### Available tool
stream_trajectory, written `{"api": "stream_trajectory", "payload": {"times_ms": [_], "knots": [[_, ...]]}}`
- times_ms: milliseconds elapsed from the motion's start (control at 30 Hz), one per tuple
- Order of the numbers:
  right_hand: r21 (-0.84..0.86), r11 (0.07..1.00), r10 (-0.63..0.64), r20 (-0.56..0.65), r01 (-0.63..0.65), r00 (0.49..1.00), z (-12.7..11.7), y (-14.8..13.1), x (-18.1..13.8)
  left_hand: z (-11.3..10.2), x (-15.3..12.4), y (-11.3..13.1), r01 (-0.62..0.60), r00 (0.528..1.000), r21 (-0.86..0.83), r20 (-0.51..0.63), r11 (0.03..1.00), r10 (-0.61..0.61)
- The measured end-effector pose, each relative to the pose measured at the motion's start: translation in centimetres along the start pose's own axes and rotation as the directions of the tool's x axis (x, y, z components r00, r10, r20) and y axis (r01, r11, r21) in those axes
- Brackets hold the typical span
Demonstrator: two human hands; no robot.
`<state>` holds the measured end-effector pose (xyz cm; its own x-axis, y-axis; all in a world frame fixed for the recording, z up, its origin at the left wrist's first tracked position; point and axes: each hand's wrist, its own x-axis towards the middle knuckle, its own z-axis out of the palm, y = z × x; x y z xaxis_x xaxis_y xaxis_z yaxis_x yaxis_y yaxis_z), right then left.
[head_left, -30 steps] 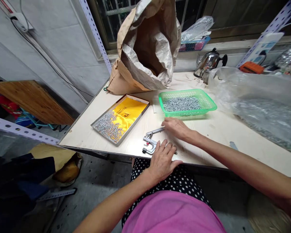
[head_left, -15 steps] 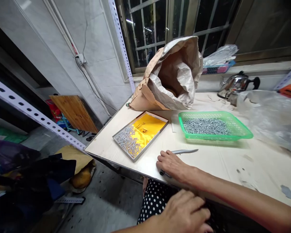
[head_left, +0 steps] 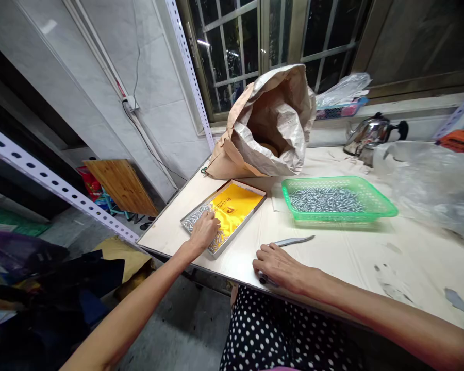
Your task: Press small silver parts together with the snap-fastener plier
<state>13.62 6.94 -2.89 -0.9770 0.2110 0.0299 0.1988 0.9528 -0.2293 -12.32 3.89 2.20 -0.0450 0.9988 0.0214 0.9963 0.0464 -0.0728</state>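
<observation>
My left hand (head_left: pixel 204 230) reaches into a shallow tray (head_left: pixel 243 230) with a yellow printed lining. Its fingers are bunched together over small silvery metal pins (head_left: pixel 196 215) heaped at the tray's near-left end; the fingertips are hidden, so I cannot tell what they hold. My right hand (head_left: pixel 276 264) rests at the table's front edge, curled over a dark cylindrical tool (head_left: pixel 262 279) of which only the round end shows. Just beyond its fingers lies a curved grey strip (head_left: pixel 296 240). A green plastic basket (head_left: pixel 384 208) behind it holds many similar metal pins (head_left: pixel 325 199).
A large paper sack (head_left: pixel 226 157) leans open-mouthed at the back of the table (head_left: pixel 332 257). To the right stand a metal kettle (head_left: pixel 371 134) and clear plastic bags (head_left: pixel 425 180). A perforated metal post (head_left: pixel 62 183) slants across the left side. A grey scrap (head_left: pixel 461 303) lies far right.
My left hand has moved from above my lap, forward and left, into the tray of pins. My right hand has stayed at the table edge.
</observation>
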Motion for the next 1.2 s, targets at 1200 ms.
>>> {"api": "stream_trajectory", "payload": {"times_ms": [1200], "knots": [[0.16, 0.83, 0.551, -0.081, -0.535, 0.83, -0.2, -0.6, -8.4, 1.6, -3.1, 11.1, 0.458, 0.876, -0.821, 0.481, 0.34, -0.018]]}}
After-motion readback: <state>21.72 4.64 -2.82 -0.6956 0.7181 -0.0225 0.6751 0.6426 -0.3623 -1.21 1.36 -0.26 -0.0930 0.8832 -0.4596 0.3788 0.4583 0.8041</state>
